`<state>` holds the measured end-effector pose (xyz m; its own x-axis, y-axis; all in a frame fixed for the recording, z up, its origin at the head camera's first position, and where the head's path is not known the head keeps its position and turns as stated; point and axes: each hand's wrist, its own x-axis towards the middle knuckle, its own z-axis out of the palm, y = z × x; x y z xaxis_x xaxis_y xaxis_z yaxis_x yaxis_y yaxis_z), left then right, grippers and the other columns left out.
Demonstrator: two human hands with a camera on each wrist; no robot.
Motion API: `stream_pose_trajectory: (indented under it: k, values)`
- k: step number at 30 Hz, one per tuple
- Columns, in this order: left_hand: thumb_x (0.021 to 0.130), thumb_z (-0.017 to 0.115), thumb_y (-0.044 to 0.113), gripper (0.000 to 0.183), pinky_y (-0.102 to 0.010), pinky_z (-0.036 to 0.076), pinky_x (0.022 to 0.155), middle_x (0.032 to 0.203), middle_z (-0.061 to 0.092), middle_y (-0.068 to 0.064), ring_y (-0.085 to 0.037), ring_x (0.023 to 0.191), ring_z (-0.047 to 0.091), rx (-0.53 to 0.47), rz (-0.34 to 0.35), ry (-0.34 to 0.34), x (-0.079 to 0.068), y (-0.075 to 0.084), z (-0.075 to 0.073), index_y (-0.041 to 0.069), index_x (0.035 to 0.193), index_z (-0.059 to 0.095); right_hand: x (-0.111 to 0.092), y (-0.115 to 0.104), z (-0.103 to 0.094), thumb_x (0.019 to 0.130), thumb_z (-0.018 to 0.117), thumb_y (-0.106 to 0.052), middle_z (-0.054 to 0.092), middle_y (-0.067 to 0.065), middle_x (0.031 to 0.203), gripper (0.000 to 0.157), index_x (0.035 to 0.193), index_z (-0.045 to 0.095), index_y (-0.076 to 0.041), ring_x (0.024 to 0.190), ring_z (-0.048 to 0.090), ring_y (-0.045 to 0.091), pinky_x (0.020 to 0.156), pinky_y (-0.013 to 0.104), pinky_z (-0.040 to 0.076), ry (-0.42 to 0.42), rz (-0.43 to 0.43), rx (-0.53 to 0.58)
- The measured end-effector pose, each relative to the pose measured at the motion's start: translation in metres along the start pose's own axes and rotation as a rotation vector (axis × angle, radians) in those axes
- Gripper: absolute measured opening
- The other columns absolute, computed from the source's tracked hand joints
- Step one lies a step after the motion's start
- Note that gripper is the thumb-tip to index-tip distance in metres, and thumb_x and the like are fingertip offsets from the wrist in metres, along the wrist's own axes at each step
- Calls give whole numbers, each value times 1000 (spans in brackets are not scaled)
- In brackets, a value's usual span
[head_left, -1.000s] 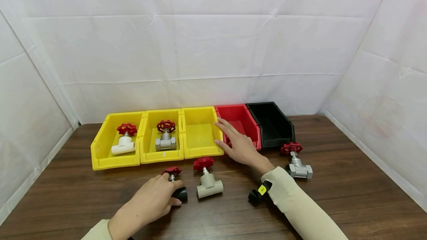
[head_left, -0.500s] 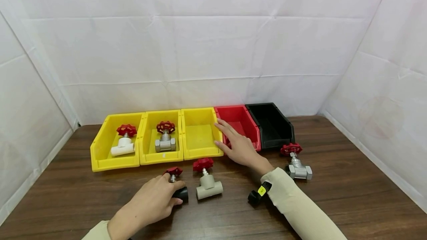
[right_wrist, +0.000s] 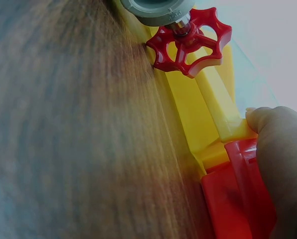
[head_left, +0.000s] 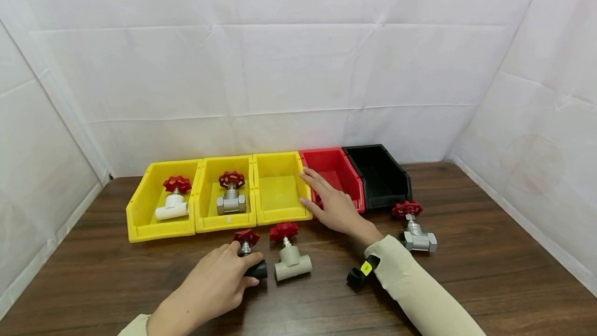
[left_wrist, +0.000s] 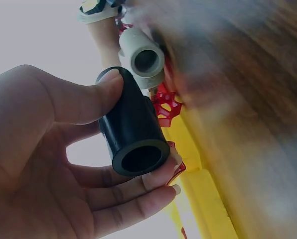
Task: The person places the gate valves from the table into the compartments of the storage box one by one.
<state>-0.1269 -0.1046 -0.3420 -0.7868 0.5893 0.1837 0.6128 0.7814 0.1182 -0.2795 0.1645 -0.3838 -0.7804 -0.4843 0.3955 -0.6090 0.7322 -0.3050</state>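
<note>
In the head view my left hand [head_left: 216, 281] grips a black valve [head_left: 256, 269] with a red handwheel, low over the table. The left wrist view shows the thumb on the black pipe body [left_wrist: 133, 124] and the fingers on its far side. My right hand [head_left: 337, 206] rests with extended fingers along the right wall of the third yellow bin [head_left: 277, 217], beside the red bin [head_left: 333, 157]. In the right wrist view its thumb touches the yellow rim. A beige valve [head_left: 292, 263] with a red handwheel lies just right of the black one.
A white valve [head_left: 172, 206] sits in the leftmost yellow bin [head_left: 140, 229], a metal valve [head_left: 231, 201] in the second yellow bin [head_left: 221, 222]. At the row's right end stands a black bin [head_left: 389, 201]. Another metal valve [head_left: 418, 237] lies by the right forearm.
My left hand has shifted slightly right with the black valve, nearer the beige valve, and the handwheel has turned more into view. The right hand keeps its place.
</note>
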Motion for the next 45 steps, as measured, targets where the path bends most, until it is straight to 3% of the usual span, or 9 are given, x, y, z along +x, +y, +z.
stream_pose_trajectory:
  k: [3,10,13,19,34,45]
  values:
    - [86,72,28,31,-36,50,57,82,57,-10,-19,64,53,13,-2,30,1,1,-3,13,112,70,0,1,1,94,57,-43,23,-10,156,63,150,33,-26,85,60,17,45,22,43,5,-1,-2]
    - [86,72,26,28,-31,44,54,76,53,-6,-15,59,44,39,18,97,10,5,-8,13,111,71,-1,1,1,94,57,-42,21,-10,156,63,150,32,-26,77,59,17,44,21,44,-7,-1,4]
    - [86,72,26,28,-29,41,53,72,50,-4,-14,57,40,55,39,127,16,7,-9,13,111,71,-1,1,1,94,58,-42,22,-9,156,64,150,33,-26,89,61,20,48,21,45,0,0,7]
    - [85,73,25,30,-28,40,50,71,48,-6,-15,56,39,79,43,166,24,7,-13,13,112,71,0,1,2,93,59,-40,21,-11,156,64,150,32,-28,95,61,21,52,21,47,-3,8,1]
    - [88,70,25,31,-32,46,56,81,56,-12,-20,63,49,66,5,155,69,-1,-24,13,116,68,0,0,0,93,59,-42,22,-11,156,65,150,32,-30,98,62,23,61,33,54,-5,26,-15]
    - [89,69,26,32,-34,52,65,92,60,-16,-24,71,54,107,-18,118,104,-10,-19,14,119,67,-1,1,1,93,58,-44,21,-12,156,64,150,33,-29,88,62,20,56,28,51,-3,21,-12]
